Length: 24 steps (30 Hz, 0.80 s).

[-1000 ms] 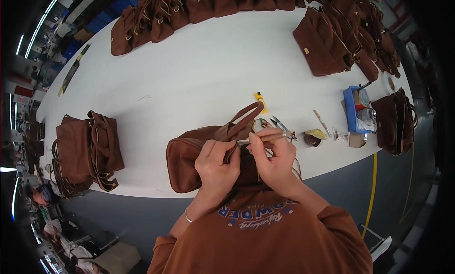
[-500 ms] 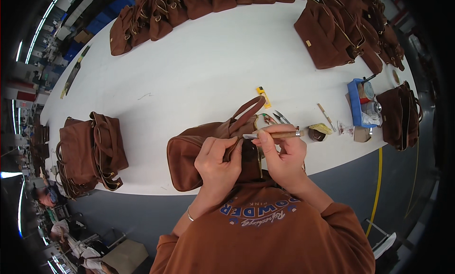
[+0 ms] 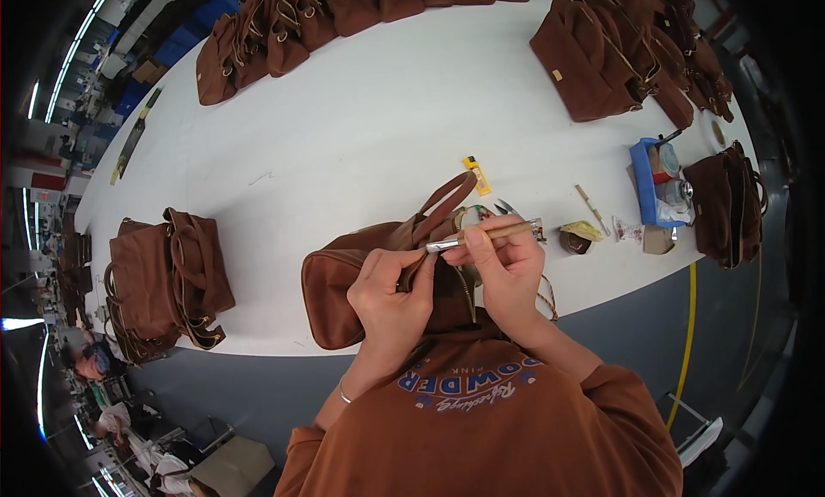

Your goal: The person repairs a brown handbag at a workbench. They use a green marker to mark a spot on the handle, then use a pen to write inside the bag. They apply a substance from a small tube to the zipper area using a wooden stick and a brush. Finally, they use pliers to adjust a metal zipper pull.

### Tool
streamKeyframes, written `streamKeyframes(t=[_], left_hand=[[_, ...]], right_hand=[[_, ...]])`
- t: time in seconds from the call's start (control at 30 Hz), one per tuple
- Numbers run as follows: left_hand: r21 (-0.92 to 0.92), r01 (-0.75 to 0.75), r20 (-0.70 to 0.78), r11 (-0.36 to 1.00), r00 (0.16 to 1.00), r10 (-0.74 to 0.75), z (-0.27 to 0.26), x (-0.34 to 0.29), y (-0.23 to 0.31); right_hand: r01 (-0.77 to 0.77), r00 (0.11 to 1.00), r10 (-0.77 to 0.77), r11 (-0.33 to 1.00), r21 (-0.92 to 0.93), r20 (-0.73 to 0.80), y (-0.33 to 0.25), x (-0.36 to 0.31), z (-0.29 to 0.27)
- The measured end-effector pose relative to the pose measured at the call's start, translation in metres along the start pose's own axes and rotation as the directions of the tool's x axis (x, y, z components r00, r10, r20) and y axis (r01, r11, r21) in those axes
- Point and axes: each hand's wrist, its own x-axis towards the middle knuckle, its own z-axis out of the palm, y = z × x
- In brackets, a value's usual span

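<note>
A brown handbag (image 3: pixel 328 286) lies on its side before me at the table's near edge, with its looped handle (image 3: pixel 449 195) standing up. Thumb and fingers of my left hand (image 3: pixel 388 295) pinch the bag's brown material near the handle. In my right hand (image 3: pixel 509 278) is a slim wooden-handled tool (image 3: pixel 445 243) with a silver metal end, held like a pen. That metal end reaches my left fingertips; whether it touches the bag there is hidden. A gold-toned zipper (image 3: pixel 469 301) runs beside my right hand.
Brown bags (image 3: pixel 176 274) stand at left, more (image 3: pixel 593 63) at far right and along the back. Right of my hands lie a yellow tube (image 3: pixel 476 176), scissors (image 3: pixel 509 208), a small cup (image 3: pixel 576 239), a stick (image 3: pixel 592 203) and a blue bin (image 3: pixel 642 183) of supplies.
The tool has shifted slightly left and tilted, its metal end now closer over my left fingertips. My left hand keeps its pinch on the handbag.
</note>
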Motion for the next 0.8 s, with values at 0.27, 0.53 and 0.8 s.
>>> streamKeyframes(t=[0.27, 0.53, 0.8], left_hand=[[-0.001, -0.003, 0.019, 1.0, 1.0, 0.003, -0.001, 0.0, 0.0], [-0.005, -0.014, 0.013, 1.0, 1.0, 0.014, 0.0, -0.003, -0.001], [-0.021, -0.025, 0.007, 0.999, 1.0, 0.025, 0.002, -0.002, 0.002]], right_hand=[[0.178, 0.984, -0.163, 0.942, -0.285, 0.074, -0.009, -0.014, 0.001], [0.489, 0.869, -0.465, 0.761, -0.426, 0.166, 0.002, -0.006, 0.006], [0.547, 0.826, -0.525, 0.662, -0.513, 0.204, -0.001, -0.005, 0.003]])
